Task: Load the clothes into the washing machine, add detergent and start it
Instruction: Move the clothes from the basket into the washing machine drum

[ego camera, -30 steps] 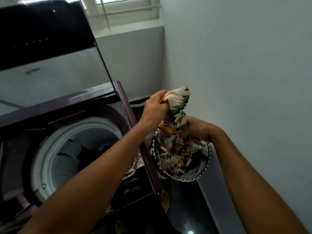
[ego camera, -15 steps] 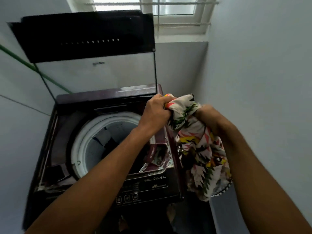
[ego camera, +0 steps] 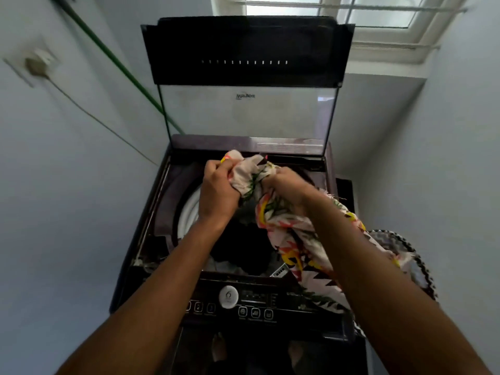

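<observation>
Clothes in play amount to one printed garment, white with green, yellow and red-orange patterning, bunched above the open top of the washing machine. Left hand has its fingers curled tight round the upper left end of the cloth, over the white drum rim. Right hand, just beside it, grips the same bunch from the other side, fingers wrapped into the fabric; from there the garment trails down under the right forearm, across the machine's front right corner and over to a basket with a black-and-white zigzag edge beside the machine. Inside the drum, dark shapes lie below the hands, too shadowed to make out as separate pieces. The raised lid stands upright at the back, its lower glass pane carrying a small logo seen in reverse and too blurred to read. On the front control panel sit a round white knob and a row of small buttons, their markings illegible; the panel's right end is covered by the hanging cloth. A green line slants down the left wall, and a pale cord runs from a blurred wall fitting. A window is cut off at the top edge.
</observation>
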The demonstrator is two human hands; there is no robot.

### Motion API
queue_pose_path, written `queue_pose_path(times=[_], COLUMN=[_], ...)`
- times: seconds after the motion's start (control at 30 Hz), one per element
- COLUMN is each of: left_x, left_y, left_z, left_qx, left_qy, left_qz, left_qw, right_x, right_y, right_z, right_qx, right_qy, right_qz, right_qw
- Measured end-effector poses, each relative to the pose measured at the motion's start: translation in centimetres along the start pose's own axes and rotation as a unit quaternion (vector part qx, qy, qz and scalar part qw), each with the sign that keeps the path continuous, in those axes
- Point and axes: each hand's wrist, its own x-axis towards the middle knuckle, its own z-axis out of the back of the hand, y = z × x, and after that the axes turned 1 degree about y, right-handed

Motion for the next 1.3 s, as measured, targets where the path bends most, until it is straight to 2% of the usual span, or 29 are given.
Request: queue_pose_path(times=[0.07, 0.17, 0.3, 0.37, 0.5, 0.63, 0.7, 0.77, 0.87, 0.93, 1.03, 1.13, 1.3], left_x=[-0.6, -1.6, -2.5, -2.7, -2.2, -1.5, -1.5, -1.7, -2.9, -3.9, -5.5, -7.0, -7.8], left_y=[1.9, 4.2, 4.9, 4.8, 3.8, 0.6, -1.2, -2.4, -4.7, -6.1, -7.8, -8.4, -9.0], left_z=[0.1, -0.9, -2.7, -3.6, -5.5, -6.7, -7.3, -8.4, -10.2, -11.4, -13.2, -14.8, -16.1], left_qx=[0.055, 0.117, 0.114, 0.122, 0.175, 0.246, 0.226, 0.177, 0.102, 0.136, 0.190, 0.205, 0.244], left_qy=[0.062, 0.181, 0.295, 0.312, 0.292, 0.326, 0.368, 0.409, 0.461, 0.484, 0.509, 0.509, 0.496], left_qz=[0.046, 0.110, 0.136, 0.137, 0.101, 0.112, 0.071, -0.010, -0.127, -0.186, -0.219, -0.244, -0.251], left_qw=[0.995, 0.970, 0.939, 0.932, 0.935, 0.906, 0.899, 0.895, 0.872, 0.844, 0.811, 0.800, 0.795], right_x=[2.0, 3.1, 2.6, 2.2, 2.3, 1.9, 1.0, 0.1, -1.8, -3.0, -4.9, -7.5, -10.1], right_y=[-2.7, -6.0, -7.9, -8.0, -7.9, -7.5, -7.3, -7.8, -9.2, -10.7, -13.6, -15.5, -18.0], right_z=[-1.8, -2.9, -2.6, -1.8, 0.3, 2.8, 4.3, 6.0, 9.3, 11.5, 14.7, 16.2, 16.2], right_qx=[-0.050, -0.137, -0.153, -0.176, -0.256, -0.289, -0.301, -0.315, -0.377, -0.380, -0.373, -0.310, -0.177], right_qy=[0.025, 0.041, 0.054, 0.049, 0.022, 0.001, -0.031, -0.056, -0.074, -0.056, 0.013, 0.080, 0.062], right_qz=[-0.003, -0.051, -0.081, -0.076, -0.057, -0.021, 0.011, 0.029, -0.010, -0.057, -0.134, -0.188, -0.186], right_qw=[0.998, 0.988, 0.983, 0.980, 0.965, 0.957, 0.953, 0.947, 0.923, 0.922, 0.918, 0.928, 0.965])
